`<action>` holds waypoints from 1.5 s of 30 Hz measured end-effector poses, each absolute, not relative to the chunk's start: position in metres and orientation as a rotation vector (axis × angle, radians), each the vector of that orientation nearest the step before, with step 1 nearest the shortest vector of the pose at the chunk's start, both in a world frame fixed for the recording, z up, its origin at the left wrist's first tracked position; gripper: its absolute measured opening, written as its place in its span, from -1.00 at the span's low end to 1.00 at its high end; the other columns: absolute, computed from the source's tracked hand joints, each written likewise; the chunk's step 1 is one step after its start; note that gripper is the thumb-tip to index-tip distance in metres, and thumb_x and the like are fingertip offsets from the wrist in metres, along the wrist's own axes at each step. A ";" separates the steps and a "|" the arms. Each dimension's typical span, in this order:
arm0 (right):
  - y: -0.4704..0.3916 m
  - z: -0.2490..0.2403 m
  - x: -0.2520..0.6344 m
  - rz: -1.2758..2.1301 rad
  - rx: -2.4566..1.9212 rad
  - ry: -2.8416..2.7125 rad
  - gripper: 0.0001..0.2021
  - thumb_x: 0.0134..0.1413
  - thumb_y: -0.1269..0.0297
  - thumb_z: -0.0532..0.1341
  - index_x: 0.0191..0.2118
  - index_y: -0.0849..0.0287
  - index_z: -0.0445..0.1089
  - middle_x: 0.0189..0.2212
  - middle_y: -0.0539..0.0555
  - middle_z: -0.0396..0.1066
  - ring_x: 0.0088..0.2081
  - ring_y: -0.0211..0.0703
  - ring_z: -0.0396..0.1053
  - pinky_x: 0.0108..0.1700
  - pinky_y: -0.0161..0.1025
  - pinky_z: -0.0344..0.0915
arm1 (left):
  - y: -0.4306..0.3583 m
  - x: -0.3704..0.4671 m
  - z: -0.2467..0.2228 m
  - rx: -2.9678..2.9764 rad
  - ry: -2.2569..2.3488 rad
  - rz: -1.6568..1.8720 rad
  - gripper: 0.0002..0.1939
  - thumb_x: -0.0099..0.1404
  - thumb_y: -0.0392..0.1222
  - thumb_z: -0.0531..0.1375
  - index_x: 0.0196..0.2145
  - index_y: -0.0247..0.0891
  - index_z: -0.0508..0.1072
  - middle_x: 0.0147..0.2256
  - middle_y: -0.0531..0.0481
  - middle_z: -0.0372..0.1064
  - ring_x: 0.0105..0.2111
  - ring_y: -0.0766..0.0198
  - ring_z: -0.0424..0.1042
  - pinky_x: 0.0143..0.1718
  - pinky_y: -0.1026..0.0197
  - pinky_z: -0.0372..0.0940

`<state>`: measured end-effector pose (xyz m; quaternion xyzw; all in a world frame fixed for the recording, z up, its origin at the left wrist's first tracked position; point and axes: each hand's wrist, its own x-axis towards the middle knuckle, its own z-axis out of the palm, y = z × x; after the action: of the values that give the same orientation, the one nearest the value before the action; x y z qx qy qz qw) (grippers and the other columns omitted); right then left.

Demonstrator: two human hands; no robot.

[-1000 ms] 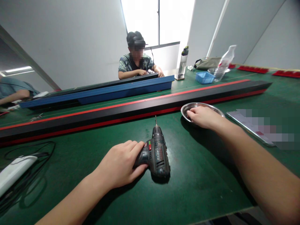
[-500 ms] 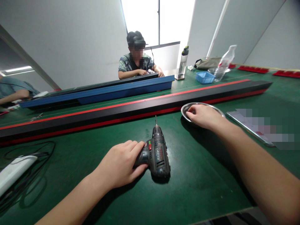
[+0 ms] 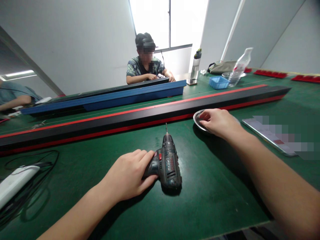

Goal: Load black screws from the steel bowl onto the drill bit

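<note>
A dark cordless drill (image 3: 168, 163) lies on its side on the green table (image 3: 205, 196), its bit pointing away at a long black and red rail (image 3: 140, 116). My left hand (image 3: 130, 175) is wrapped around the drill's handle. Over a shallow metal dish (image 3: 198, 117) just right of the drill, my right hand (image 3: 218, 122) is lifted slightly with its fingers curled; what they pinch, if anything, is hidden.
A blue rail (image 3: 130, 97) lies beyond the black one, where a seated person (image 3: 146, 65) works. A white power strip with cables (image 3: 17, 180) sits at front left. A flat metal plate (image 3: 270, 136) lies right of the dish. Bottles (image 3: 238, 68) and a blue bin (image 3: 218, 82) stand far right.
My right hand has risen a little from inside the dish and shifted slightly back. My left hand and the drill have stayed still.
</note>
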<state>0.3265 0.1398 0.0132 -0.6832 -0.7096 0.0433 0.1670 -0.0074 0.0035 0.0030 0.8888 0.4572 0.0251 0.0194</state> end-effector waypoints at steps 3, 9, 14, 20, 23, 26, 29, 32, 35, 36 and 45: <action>0.140 0.013 0.327 0.087 -1.938 -1.989 -0.75 0.12 0.23 0.29 -0.12 0.08 0.66 -0.17 0.14 0.65 -0.17 0.07 0.57 -0.12 -0.15 0.40 | 0.003 -0.008 0.003 2.759 1.403 0.082 -0.52 0.41 0.00 0.18 0.20 -0.22 0.30 -0.09 -0.12 0.46 -0.12 -0.02 0.45 -0.08 -0.07 0.39; 0.133 0.013 0.313 0.009 -1.774 -1.932 -0.75 0.22 0.18 0.25 -0.10 0.07 0.65 -0.15 0.14 0.66 -0.12 0.09 0.58 -0.02 -0.11 0.41 | 0.003 -0.009 0.001 2.762 1.403 0.097 -0.53 0.42 0.00 0.17 0.20 -0.22 0.30 -0.09 -0.13 0.47 -0.12 -0.01 0.45 -0.09 -0.07 0.39; 0.119 0.010 0.288 0.051 -1.528 -1.861 -0.77 0.27 0.26 0.23 -0.07 0.07 0.63 -0.18 0.13 0.66 -0.14 0.07 0.61 0.02 -0.10 0.44 | 0.006 -0.011 0.002 2.771 1.387 0.101 -0.52 0.41 0.01 0.17 0.19 -0.23 0.30 -0.09 -0.15 0.48 -0.12 -0.01 0.46 -0.09 -0.05 0.39; 0.116 -0.008 0.266 0.217 -1.286 -1.871 -0.78 0.22 0.40 0.26 -0.09 0.07 0.61 -0.21 0.07 0.66 -0.20 -0.03 0.62 -0.05 -0.13 0.49 | 0.006 -0.012 0.005 2.778 1.319 0.088 -0.51 0.37 0.00 0.20 0.18 -0.22 0.31 -0.09 -0.16 0.49 -0.12 0.00 0.48 -0.09 -0.03 0.40; 0.118 -0.017 0.259 0.294 -1.220 -1.860 -0.81 0.21 0.42 0.28 -0.12 0.09 0.60 -0.23 0.07 0.66 -0.19 -0.04 0.62 -0.03 -0.12 0.49 | 0.005 -0.012 0.005 2.781 1.303 0.082 -0.51 0.37 0.00 0.20 0.17 -0.24 0.33 -0.08 -0.18 0.50 -0.12 -0.01 0.48 -0.10 -0.05 0.41; 0.119 -0.022 0.254 0.309 -1.214 -1.852 -0.87 0.22 0.36 0.30 -0.15 0.11 0.59 -0.26 0.07 0.65 -0.22 -0.05 0.61 -0.06 -0.12 0.48 | 0.004 -0.012 0.004 2.784 1.286 0.087 -0.51 0.37 -0.01 0.20 0.17 -0.26 0.33 -0.07 -0.20 0.50 -0.11 -0.03 0.49 -0.09 -0.06 0.41; 0.120 -0.024 0.252 0.288 -1.218 -1.866 -0.87 0.26 0.34 0.28 -0.14 0.11 0.58 -0.25 0.09 0.65 -0.23 -0.05 0.60 -0.06 -0.12 0.47 | 0.004 -0.012 0.004 2.791 1.284 0.095 -0.50 0.37 -0.01 0.20 0.18 -0.25 0.32 -0.05 -0.20 0.50 -0.09 -0.03 0.49 -0.07 -0.06 0.41; 0.123 -0.028 0.251 0.285 -1.215 -1.867 -0.84 0.28 0.36 0.25 -0.11 0.11 0.58 -0.22 0.10 0.65 -0.20 -0.05 0.60 -0.05 -0.12 0.47 | 0.004 -0.011 0.006 2.780 1.292 0.091 -0.51 0.36 -0.01 0.21 0.17 -0.23 0.33 -0.06 -0.18 0.50 -0.09 -0.02 0.49 -0.07 -0.04 0.41; 0.128 -0.036 0.250 0.305 -1.213 -1.854 -0.82 0.26 0.38 0.25 -0.09 0.10 0.58 -0.21 0.10 0.65 -0.19 -0.04 0.61 -0.01 -0.10 0.49 | 0.004 -0.009 0.010 2.730 1.297 0.084 -0.53 0.34 -0.01 0.23 0.14 -0.20 0.35 -0.08 -0.15 0.49 -0.10 -0.01 0.49 -0.07 -0.03 0.41; 0.130 -0.038 0.250 0.321 -1.208 -1.847 -0.82 0.25 0.39 0.25 -0.09 0.10 0.58 -0.21 0.10 0.65 -0.18 -0.04 0.61 -0.01 -0.09 0.50 | 0.004 -0.008 0.012 2.712 1.299 0.077 -0.54 0.33 -0.01 0.23 0.13 -0.19 0.36 -0.09 -0.14 0.49 -0.10 -0.01 0.48 -0.07 -0.03 0.41; 0.137 -0.049 0.246 0.633 -1.146 -1.713 -0.83 0.24 0.42 0.27 -0.11 0.16 0.57 -0.22 0.14 0.65 -0.24 -0.05 0.64 -0.14 -0.11 0.60 | 0.003 -0.007 0.017 2.660 1.302 0.025 -0.56 0.33 -0.01 0.23 0.10 -0.19 0.36 -0.11 -0.12 0.46 -0.11 0.00 0.45 -0.07 -0.03 0.38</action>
<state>0.2457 0.1365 -0.0489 -0.4682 -0.7000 0.2586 0.4732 -0.0068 0.0030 0.0167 0.8945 0.4378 0.0083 0.0901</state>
